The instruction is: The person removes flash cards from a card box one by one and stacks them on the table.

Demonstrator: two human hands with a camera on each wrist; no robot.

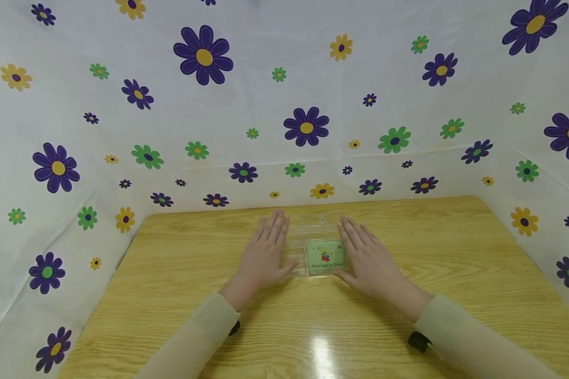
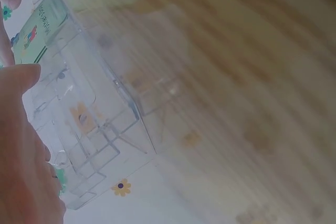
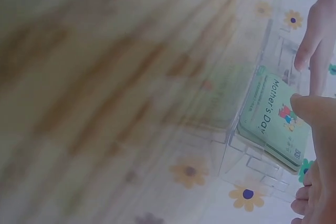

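Observation:
A clear plastic compartment box (image 1: 297, 243) lies on the table between my two hands. In its right front compartment sits a stack of green cards (image 3: 275, 114) printed "Mother's Day" with a small colourful picture. My left hand (image 1: 264, 255) lies along the box's left side, fingers straight and pointing away, thumb out toward the front compartment. Along the right side, my right hand (image 1: 371, 263) rests with straight fingers, its thumb by the cards' front corner. The left wrist view shows see-through dividers and the other compartments.
The wooden table (image 1: 180, 326) extends around the box on every side. A white cloth (image 1: 261, 47) with purple, green and orange flowers encloses the back and both sides. Dark straps with small devices (image 1: 419, 341) sit at my cuffs.

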